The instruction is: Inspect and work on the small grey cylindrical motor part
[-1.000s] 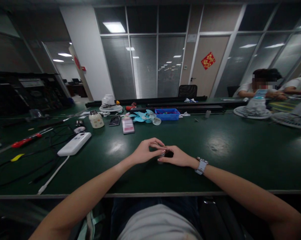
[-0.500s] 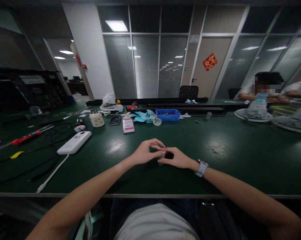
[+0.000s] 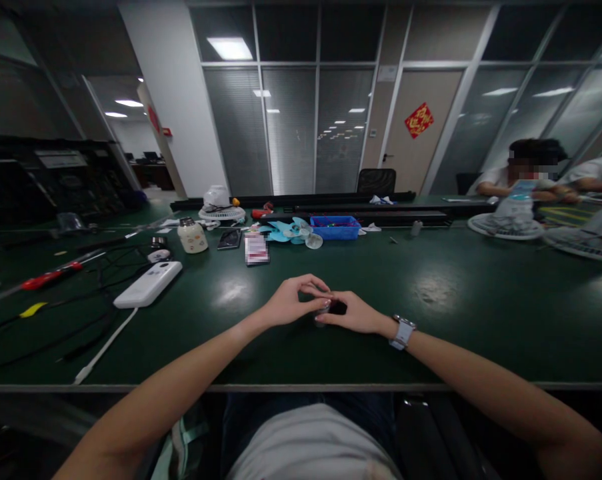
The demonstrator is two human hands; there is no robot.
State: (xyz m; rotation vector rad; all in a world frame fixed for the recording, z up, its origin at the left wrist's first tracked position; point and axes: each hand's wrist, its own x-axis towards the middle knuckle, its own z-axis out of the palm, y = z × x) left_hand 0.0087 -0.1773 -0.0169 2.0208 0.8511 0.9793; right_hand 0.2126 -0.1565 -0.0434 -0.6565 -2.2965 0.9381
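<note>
Over the middle of the dark green table (image 3: 291, 360), my two hands meet around a small greyish cylinder (image 3: 321, 319) that stands upright on the surface. My left hand (image 3: 298, 301) curves in from the left, thumb and fingers closed on the cylinder's upper part. From the other side my right hand (image 3: 355, 312) grips it, its thumb low on the side and its fingers at the top. Fingers cover most of the cylinder, so its exact kind cannot be made out. A watch with a pale strap (image 3: 403, 333) is on my right wrist.
On the left lie a white power bank (image 3: 149, 285) with a cable and a red-handled tool (image 3: 53, 275). Farther back are a cream jar (image 3: 193, 236), light-blue fan blades (image 3: 285, 231) and a blue basket (image 3: 335, 228). People sit at the far right behind fan parts (image 3: 505, 227).
Both hands keep the same grip on the small cylinder. The whole view has shifted very slightly; nothing else has visibly moved.
</note>
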